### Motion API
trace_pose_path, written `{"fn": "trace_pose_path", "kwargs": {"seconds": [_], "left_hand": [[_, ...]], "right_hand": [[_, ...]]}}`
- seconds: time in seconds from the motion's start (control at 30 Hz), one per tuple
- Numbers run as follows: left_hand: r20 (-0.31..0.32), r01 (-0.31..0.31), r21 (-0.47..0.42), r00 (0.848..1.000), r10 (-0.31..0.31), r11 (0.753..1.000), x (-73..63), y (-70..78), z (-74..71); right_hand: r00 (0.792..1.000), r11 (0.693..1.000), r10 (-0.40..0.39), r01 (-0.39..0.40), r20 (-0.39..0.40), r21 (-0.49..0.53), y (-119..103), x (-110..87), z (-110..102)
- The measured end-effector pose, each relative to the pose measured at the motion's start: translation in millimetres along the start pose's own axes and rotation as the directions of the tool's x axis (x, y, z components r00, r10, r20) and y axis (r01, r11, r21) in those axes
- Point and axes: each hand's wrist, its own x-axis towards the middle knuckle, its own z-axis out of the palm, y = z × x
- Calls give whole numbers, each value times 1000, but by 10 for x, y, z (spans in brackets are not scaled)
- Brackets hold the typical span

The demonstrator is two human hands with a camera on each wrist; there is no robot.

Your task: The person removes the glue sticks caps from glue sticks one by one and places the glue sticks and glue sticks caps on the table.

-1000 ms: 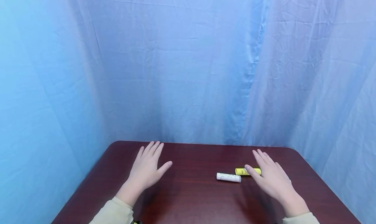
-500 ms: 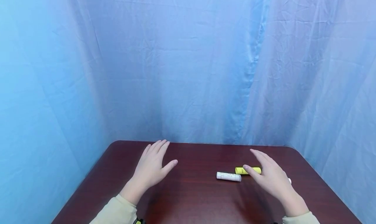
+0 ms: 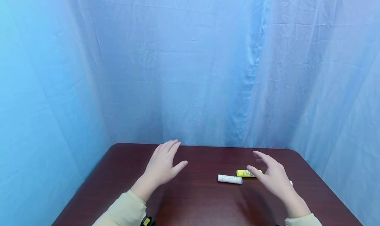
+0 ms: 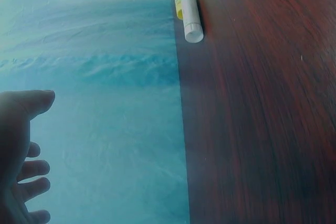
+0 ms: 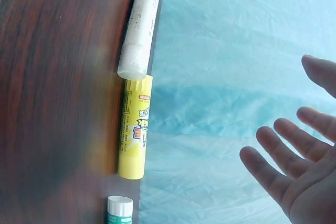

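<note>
Left hand [image 3: 161,166]: we see fingers apart.
Right hand [image 3: 276,181]: also apart, near yellow plastic cylinder [image 5: 135,129].
White plastic cylinder [image 5: 139,32]: lies beside it.

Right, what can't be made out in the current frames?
- Green-and-white tube: lower end cut off by the right wrist view's bottom edge; mostly hidden behind the right hand in the head view.
- Yellow tube: partly covered by the right thumb, head view.
- White tube: print too small to read, right wrist view.
- Left hand: cut off by the left wrist view's left edge.
</note>
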Motion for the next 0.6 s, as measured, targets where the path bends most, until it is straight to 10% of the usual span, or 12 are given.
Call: {"fn": "trace_pose_path", "kwargs": {"seconds": [0.6], "left_hand": [[84, -29, -102, 996, 38, 994, 175, 320, 345]], "right_hand": [[992, 985, 123, -122, -3, 126, 98, 32, 108]]}}
